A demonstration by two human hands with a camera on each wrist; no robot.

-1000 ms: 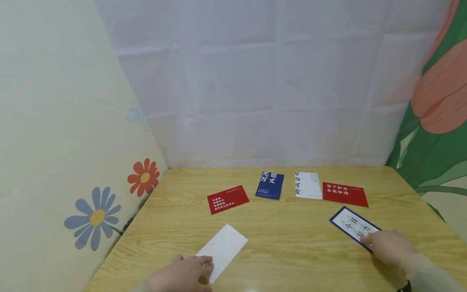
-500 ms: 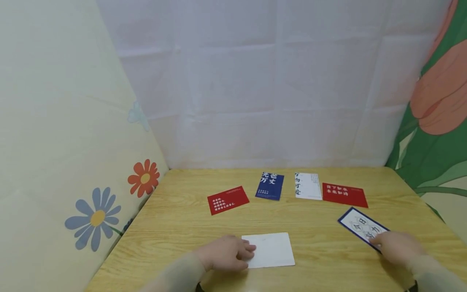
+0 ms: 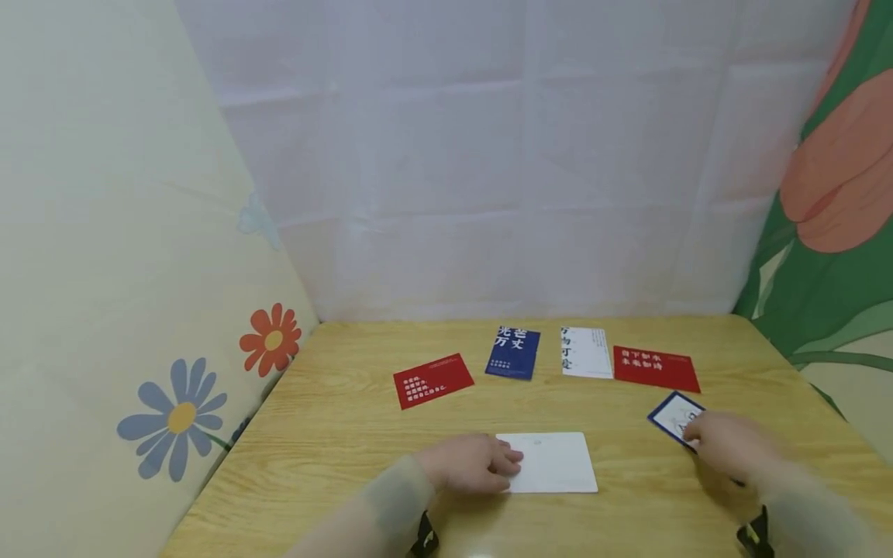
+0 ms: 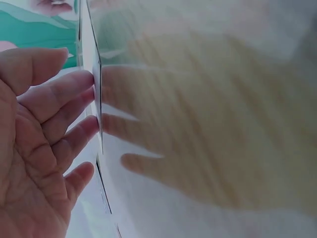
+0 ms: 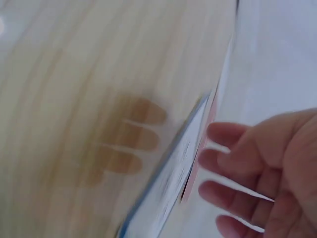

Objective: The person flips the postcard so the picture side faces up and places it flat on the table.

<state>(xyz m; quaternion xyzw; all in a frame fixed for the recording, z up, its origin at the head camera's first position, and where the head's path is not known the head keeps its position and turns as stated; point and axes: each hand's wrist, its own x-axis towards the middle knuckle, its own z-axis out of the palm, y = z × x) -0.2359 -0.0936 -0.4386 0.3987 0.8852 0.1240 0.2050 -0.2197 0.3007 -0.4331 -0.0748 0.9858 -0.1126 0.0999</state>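
My left hand [image 3: 470,463] rests its fingertips on the left end of a plain white card [image 3: 554,465], which lies lengthwise on the table. In the left wrist view its fingers [image 4: 64,96] are loosely extended and meet the card's surface, seen nearly edge-on. Over a blue-bordered white card [image 3: 673,412] with dark characters is my right hand [image 3: 732,446], hiding much of it. The right wrist view shows the bordered card [image 5: 171,173] slanting beside the relaxed fingers [image 5: 218,196], with nothing pinched between them.
Along the back of the wood-grain table [image 3: 349,434] lie a red card [image 3: 434,380], a blue card [image 3: 512,355], a white lettered card [image 3: 587,353] and another red card [image 3: 656,369]. A white cloth [image 3: 446,194] hangs behind; floral panels flank it.
The white card has slid right under my left hand and turned from slanted to lengthwise. The bordered card shifted right a little, and my right hand now covers more of it.
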